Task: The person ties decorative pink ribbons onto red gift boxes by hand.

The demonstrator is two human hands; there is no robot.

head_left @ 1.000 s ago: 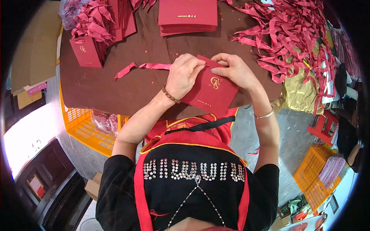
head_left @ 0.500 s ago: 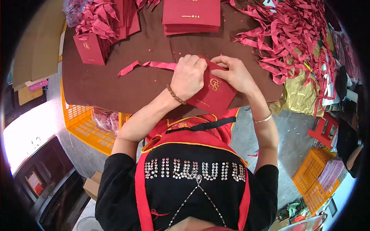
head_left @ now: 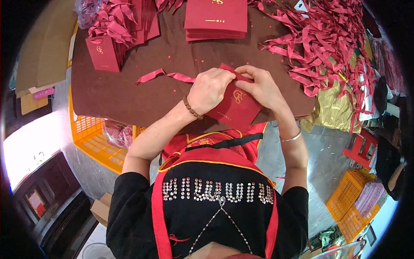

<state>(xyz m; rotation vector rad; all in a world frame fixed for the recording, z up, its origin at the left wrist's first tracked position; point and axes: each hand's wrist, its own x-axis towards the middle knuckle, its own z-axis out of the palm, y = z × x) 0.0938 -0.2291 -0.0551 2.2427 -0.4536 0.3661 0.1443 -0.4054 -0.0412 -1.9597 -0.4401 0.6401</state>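
Note:
A small dark red paper gift bag (head_left: 237, 111) with gold lettering lies tilted at the table's near edge, between my hands. My left hand (head_left: 210, 91) is closed on a red ribbon (head_left: 176, 76), whose loose end trails left over the cloth. Its fingertips are at the bag's upper edge. With thumb and fingers my right hand (head_left: 263, 87) pinches that same edge close to the left fingertips. Exactly where the ribbon meets the bag is hidden by my fingers.
A stack of flat red bags (head_left: 215, 21) lies at the table's far middle. Bags with ribbon handles (head_left: 103, 54) stand at the far left. A large heap of red ribbons (head_left: 319, 47) covers the far right, above gold wrapping (head_left: 330, 110). A yellow crate (head_left: 92, 138) sits below left.
My left fingers have shifted slightly up and right along the bag's edge, and the trailing ribbon end has drawn a little to the right. My right hand still pinches the bag.

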